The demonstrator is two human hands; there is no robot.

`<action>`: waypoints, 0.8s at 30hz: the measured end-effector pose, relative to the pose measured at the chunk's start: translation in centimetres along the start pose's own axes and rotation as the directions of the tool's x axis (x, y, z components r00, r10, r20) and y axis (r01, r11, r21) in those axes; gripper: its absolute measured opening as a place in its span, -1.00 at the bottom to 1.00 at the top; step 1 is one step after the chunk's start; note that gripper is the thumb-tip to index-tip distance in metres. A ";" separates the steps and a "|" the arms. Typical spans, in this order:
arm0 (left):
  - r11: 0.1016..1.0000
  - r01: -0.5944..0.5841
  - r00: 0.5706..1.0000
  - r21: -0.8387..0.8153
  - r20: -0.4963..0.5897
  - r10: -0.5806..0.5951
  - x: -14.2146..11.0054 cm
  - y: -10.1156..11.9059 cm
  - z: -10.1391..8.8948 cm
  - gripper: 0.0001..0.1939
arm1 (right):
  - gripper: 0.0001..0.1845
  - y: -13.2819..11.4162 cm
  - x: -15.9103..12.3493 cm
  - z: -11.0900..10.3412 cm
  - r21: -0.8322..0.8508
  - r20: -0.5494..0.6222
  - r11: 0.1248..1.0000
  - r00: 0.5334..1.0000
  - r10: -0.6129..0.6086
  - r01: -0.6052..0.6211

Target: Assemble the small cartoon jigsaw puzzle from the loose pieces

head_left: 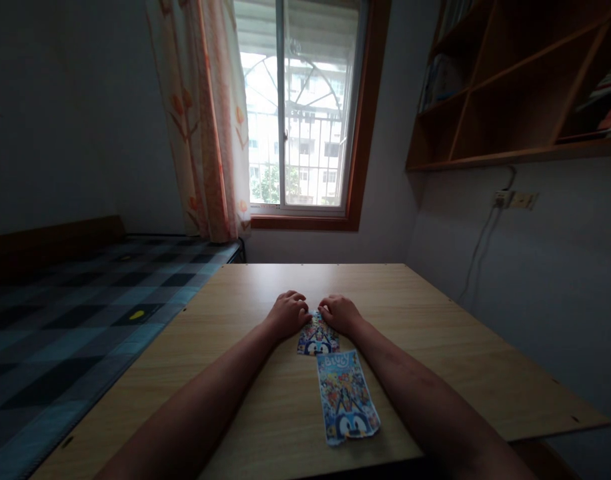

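While my arms reach across the worktop [450,347] in the head view, my left hand [289,315] and right hand [341,315] rest at either side of the far end of a small cartoon sheet [319,340]. My fingers curl downward there, though I cannot tell whether they pinch the paper or just touch it. Nearer to me, between my forearms, lies a lettered sheet [346,393] with a ragged near edge. Left of the worktop is a checked bed [110,293]; beyond it stands a window [313,133].

1 head-worn view, forward and down
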State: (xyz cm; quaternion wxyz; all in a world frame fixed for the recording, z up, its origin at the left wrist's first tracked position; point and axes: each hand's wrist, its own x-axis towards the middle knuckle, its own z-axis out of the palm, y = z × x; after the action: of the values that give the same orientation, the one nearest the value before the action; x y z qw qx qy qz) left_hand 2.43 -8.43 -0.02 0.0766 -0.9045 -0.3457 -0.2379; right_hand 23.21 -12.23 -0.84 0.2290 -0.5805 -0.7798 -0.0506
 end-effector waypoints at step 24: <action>1.000 0.004 0.999 0.003 0.052 -0.004 0.1 0.0 -0.3 -0.85 | -0.91 0.9 0.5 1.1 0.189 -0.010 0.981 0.999 -0.037 0.038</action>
State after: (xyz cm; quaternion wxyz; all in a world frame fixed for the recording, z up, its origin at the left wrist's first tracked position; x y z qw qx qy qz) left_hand 2.37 -8.48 0.31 0.0686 -0.9095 -0.3497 -0.2142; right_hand 23.58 -11.12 -1.83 0.2846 -0.5413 -0.7910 0.0173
